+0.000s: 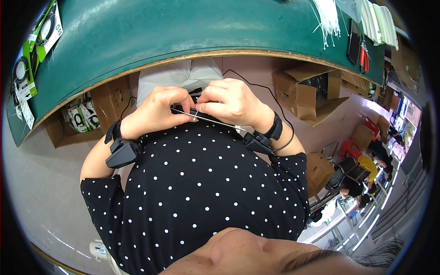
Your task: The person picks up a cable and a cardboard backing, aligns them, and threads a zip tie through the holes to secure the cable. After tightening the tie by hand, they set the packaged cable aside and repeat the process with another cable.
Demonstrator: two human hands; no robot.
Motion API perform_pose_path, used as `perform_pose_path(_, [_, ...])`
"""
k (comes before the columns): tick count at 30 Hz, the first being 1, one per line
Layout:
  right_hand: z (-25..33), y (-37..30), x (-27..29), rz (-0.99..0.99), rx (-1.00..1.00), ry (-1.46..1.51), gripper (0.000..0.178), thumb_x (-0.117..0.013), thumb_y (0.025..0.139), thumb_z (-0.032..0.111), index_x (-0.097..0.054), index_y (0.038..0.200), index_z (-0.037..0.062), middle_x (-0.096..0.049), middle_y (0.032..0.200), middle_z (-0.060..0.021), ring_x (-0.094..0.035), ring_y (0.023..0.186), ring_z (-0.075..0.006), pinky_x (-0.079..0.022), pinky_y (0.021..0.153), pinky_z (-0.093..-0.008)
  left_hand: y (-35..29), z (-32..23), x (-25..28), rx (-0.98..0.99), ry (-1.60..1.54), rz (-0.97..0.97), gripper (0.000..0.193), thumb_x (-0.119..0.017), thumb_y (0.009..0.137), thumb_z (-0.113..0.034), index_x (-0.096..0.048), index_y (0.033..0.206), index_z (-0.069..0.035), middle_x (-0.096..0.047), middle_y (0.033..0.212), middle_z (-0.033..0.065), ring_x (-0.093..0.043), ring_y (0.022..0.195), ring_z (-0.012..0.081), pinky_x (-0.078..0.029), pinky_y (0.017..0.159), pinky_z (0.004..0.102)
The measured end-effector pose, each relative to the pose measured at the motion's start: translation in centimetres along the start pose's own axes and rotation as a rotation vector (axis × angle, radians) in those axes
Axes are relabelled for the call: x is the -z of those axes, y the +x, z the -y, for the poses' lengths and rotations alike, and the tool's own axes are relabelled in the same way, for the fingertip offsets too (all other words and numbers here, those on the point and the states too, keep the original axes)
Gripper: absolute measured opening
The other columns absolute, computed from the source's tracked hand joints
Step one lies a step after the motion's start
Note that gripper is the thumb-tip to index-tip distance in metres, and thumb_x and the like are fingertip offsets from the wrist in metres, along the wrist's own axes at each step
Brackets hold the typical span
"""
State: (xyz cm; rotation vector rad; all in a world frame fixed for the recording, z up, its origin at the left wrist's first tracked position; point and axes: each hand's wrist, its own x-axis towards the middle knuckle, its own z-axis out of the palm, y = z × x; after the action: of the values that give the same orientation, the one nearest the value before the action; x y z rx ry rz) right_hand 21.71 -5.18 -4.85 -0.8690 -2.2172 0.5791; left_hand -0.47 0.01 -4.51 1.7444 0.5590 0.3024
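Close in front of my body, over my lap, both hands meet around a thin white cable tie. My left hand is closed, its thumb and index finger pinching the tie. My right hand is closed too, its thumb and curled fingers at the tie beside the left fingertips. The tie's long end slants out below the right hand. Something dark shows between the fingertips, but it is too hidden to name.
A green table spans the far side. On it are packaged black cables at left, white cable ties, a black phone and red-handled pliers at right. Below stand cardboard boxes, one open, another holding packages.
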Motion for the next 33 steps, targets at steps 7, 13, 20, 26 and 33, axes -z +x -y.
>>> perform_pose_path(7, [-0.05,-0.11,0.31,0.028,0.018,0.023,0.008,-0.071,0.071,0.01,-0.064,0.074,0.0099,-0.059,0.075,0.0005,-0.059,0.063,-0.0153,-0.044,0.048,-0.0284,-0.18,-0.15,-0.07,0.002,-0.009,-0.007,0.024,-0.08,0.066,-0.003,-0.056,0.068,-0.003,-0.07,0.082,0.0086,-0.067,0.075,0.0225,-0.053,0.068,0.0307])
perform_pose_path(13, [-0.09,-0.14,0.16,0.004,0.004,0.064,0.009,-0.072,0.071,0.009,-0.064,0.075,0.0099,-0.059,0.076,0.0004,-0.059,0.063,-0.0154,-0.044,0.048,-0.0284,-0.23,-0.15,-0.09,0.006,-0.004,-0.003,0.024,-0.08,0.066,-0.003,-0.056,0.068,-0.004,-0.07,0.082,0.0078,-0.067,0.075,0.0224,-0.053,0.067,0.0307])
perform_pose_path(20, [-0.36,-0.21,-0.21,-0.002,-0.009,0.125,0.011,-0.073,0.071,0.008,-0.063,0.075,0.0098,-0.059,0.076,0.0003,-0.059,0.063,-0.0157,-0.044,0.047,-0.0285,-0.27,-0.11,-0.31,-0.019,-0.009,-0.013,0.024,-0.08,0.066,-0.002,-0.056,0.068,-0.004,-0.07,0.081,0.0073,-0.067,0.075,0.0227,-0.052,0.066,0.031])
perform_pose_path(26, [-0.35,-0.37,-0.1,0.028,-0.04,0.172,0.011,-0.072,0.071,0.004,-0.065,0.078,0.0074,-0.062,0.079,-0.0019,-0.061,0.066,-0.0181,-0.048,0.052,-0.0297,-0.1,-0.24,-0.32,-0.001,-0.003,-0.005,0.023,-0.079,0.065,-0.002,-0.056,0.069,-0.003,-0.07,0.081,0.0086,-0.067,0.074,0.0239,-0.052,0.066,0.0312])
perform_pose_path(33, [-0.44,-0.18,0.41,0.002,-0.098,0.257,0.014,-0.072,0.071,0.002,-0.067,0.084,0.0045,-0.064,0.083,-0.0046,-0.063,0.07,-0.0205,-0.051,0.057,-0.0308,0.26,-0.16,0.08,0.04,-0.027,0.006,0.023,-0.079,0.066,-0.003,-0.057,0.069,-0.002,-0.068,0.079,0.009,-0.066,0.073,0.0211,-0.052,0.068,0.0296])
